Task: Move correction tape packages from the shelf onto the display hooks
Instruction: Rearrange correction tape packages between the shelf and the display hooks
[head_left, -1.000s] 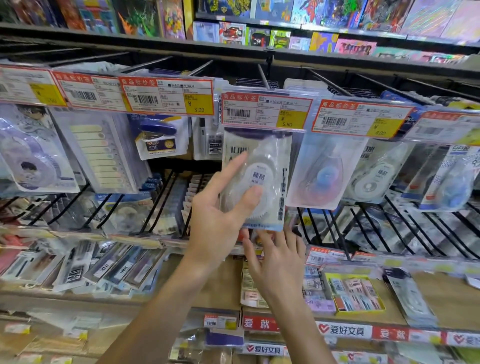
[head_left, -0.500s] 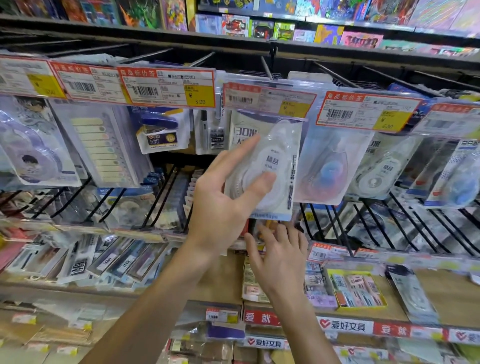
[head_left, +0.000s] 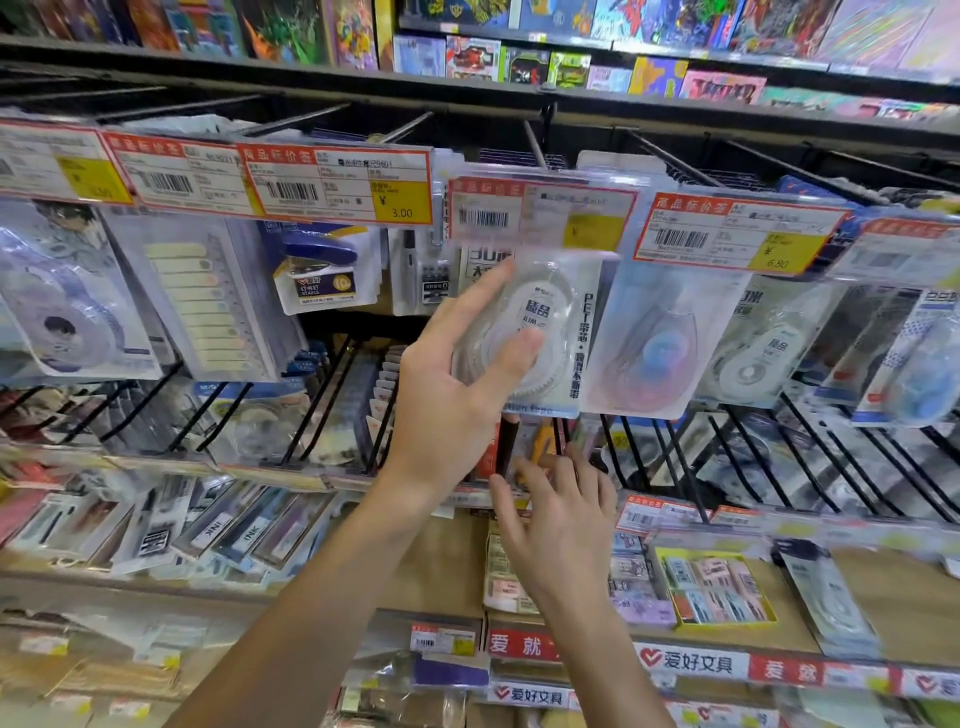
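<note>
My left hand (head_left: 457, 384) holds a clear correction tape package (head_left: 556, 332) with a white round dispenser, thumb on its front and index finger along its left edge. The package's top sits right under a red and yellow price tag (head_left: 540, 215) at the end of a display hook (head_left: 532, 140). Whether the package hangs on the hook is hidden by the tag. My right hand (head_left: 558, 514) is lower down, fingers spread, reaching toward packages on the row below (head_left: 540, 441). More correction tape packages (head_left: 649, 348) hang to the right.
Black wire hooks with price tags run across the whole row. Sticky tabs (head_left: 208, 306) and a stapler pack (head_left: 322, 275) hang at the left. A wooden shelf (head_left: 909, 592) below holds flat packs and one correction tape package (head_left: 831, 597). Toy boxes fill the top shelf (head_left: 519, 57).
My left hand has lifted the package up and a little right, until its top reaches the price tag. My right hand stayed low at the row below.
</note>
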